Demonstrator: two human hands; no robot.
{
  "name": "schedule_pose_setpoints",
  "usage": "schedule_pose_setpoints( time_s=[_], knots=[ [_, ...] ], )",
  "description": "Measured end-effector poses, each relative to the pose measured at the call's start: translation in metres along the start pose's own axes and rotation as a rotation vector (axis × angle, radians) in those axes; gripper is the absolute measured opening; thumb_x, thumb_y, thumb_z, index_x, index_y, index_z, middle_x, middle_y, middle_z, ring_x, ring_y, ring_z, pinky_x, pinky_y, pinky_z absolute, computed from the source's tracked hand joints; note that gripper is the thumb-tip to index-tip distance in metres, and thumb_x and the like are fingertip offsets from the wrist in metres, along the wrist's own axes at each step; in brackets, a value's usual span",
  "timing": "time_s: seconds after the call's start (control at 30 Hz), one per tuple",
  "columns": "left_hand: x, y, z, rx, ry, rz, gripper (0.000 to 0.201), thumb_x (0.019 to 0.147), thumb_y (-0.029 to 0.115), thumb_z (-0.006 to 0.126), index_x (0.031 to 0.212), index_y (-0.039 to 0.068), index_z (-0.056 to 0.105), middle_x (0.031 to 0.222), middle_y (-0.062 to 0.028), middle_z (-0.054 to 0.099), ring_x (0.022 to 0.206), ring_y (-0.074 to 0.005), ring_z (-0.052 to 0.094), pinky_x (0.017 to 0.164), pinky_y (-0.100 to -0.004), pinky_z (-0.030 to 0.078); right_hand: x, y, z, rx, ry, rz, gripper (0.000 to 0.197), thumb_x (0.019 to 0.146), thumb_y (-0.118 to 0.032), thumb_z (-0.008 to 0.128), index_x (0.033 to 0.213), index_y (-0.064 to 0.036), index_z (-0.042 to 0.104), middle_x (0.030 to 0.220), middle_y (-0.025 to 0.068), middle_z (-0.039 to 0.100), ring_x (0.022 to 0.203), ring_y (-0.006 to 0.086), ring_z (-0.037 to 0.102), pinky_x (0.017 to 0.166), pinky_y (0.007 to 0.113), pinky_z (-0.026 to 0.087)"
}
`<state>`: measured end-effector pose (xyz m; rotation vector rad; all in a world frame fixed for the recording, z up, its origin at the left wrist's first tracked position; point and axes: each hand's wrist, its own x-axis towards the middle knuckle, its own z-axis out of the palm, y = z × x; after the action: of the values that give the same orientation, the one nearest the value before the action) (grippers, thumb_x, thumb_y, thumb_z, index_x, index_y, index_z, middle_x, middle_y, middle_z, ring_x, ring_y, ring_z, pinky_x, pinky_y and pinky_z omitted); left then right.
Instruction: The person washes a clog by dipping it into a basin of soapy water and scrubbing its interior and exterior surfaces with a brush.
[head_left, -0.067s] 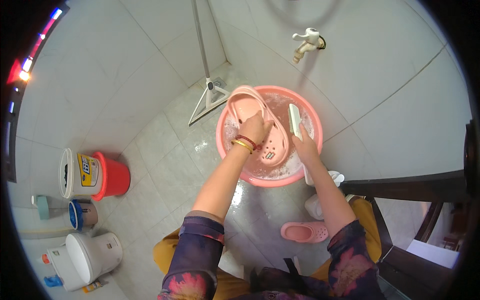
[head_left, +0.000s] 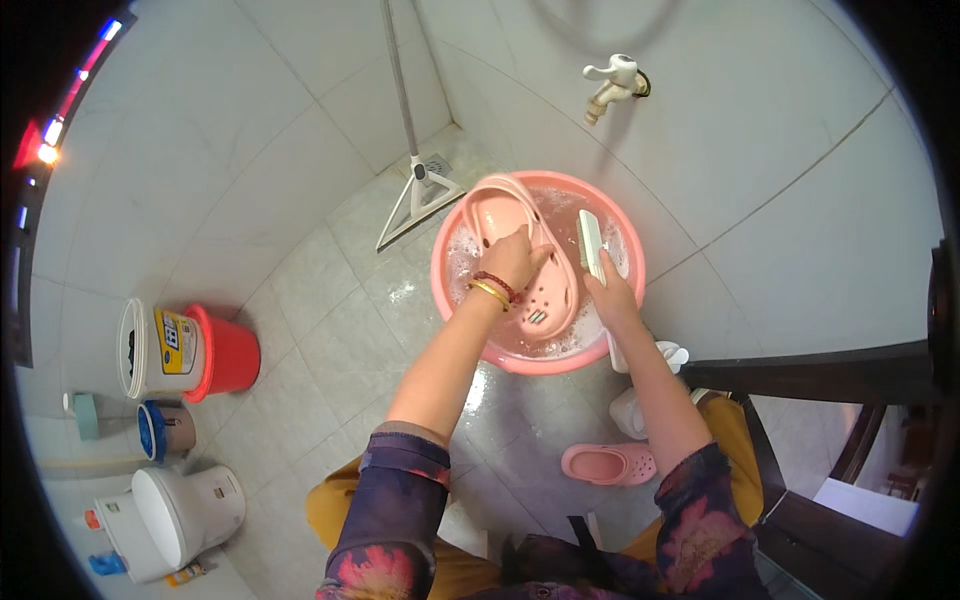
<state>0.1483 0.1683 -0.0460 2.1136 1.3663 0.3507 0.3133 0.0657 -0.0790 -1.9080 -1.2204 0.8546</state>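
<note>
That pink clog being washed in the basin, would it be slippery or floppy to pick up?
Probably slippery: the clog sits in foamy water in the basin, so its surface looks wet and soapy. Likely fairly stiff, since it keeps its moulded shape under the left hand. Probably light too, as one hand steadies it while the right hand holds a brush.

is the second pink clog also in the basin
No, the second pink clog lies on the wet floor tiles beside the person's right forearm, outside the pink basin, while the left hand holds the other.
</note>
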Motion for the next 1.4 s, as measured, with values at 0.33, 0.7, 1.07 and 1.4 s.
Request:
schedule_pose_setpoints(
  time_s=[0.33, 0.7, 1.07, 1.4],
  knots=[
    [0.006, -0.030, 0.025, -0.118, -0.013, -0.107, 0.042, 0.088, 0.045, 0.042, 0.102, 0.006, 0.048, 0.084, -0.0235, 0.061, 0.082, -0.0402, 0.059, 0.073, -0.0460, 0.046, 0.005, -0.004, 0.009, -0.233, -0.216, 0.138, 0.061, 0.082, -0.028, 0.049, 0.136, -0.0081, 0.029, 0.118, 0.0259, 0.050, 0.109, 0.0377, 0.050, 0.095, 0.040, 0.036],
    [0.011, -0.072, 0.062, -0.134, 0.080, -0.214, 0.047, 0.090, 0.037, 0.038, 0.107, -0.004, 0.051, 0.098, -0.0288, 0.057, 0.093, -0.0417, 0.055, 0.083, -0.0433, 0.042, -0.011, -0.012, 0.022, -0.056, -0.251, 0.130, 0.072, 0.080, -0.027, 0.059, 0.137, -0.0007, 0.023, 0.126, 0.0260, 0.044, 0.116, 0.0343, 0.045, 0.096, 0.035, 0.035],
    [-0.019, -0.018, 0.020, -0.281, 0.266, -0.337, 0.037, 0.082, 0.028, 0.050, 0.102, -0.002, 0.056, 0.091, -0.0257, 0.060, 0.089, -0.0364, 0.058, 0.078, -0.0389, 0.044, -0.082, -0.068, -0.028, -0.373, -0.508, -0.173, 0.059, 0.085, -0.026, 0.052, 0.138, -0.0152, 0.027, 0.105, 0.0215, 0.054, 0.089, 0.0365, 0.057, 0.080, 0.042, 0.044],
    [-0.032, 0.013, 0.004, -0.635, 0.453, -0.203, 0.035, 0.089, 0.028, 0.042, 0.096, -0.002, 0.059, 0.083, -0.0206, 0.061, 0.075, -0.0325, 0.058, 0.069, -0.0388, 0.043, -0.014, -0.091, -0.014, -0.766, -0.127, -0.527, 0.055, 0.087, -0.029, 0.049, 0.135, -0.0093, 0.030, 0.085, 0.0205, 0.056, 0.072, 0.0345, 0.058, 0.064, 0.044, 0.047]
  ],
)
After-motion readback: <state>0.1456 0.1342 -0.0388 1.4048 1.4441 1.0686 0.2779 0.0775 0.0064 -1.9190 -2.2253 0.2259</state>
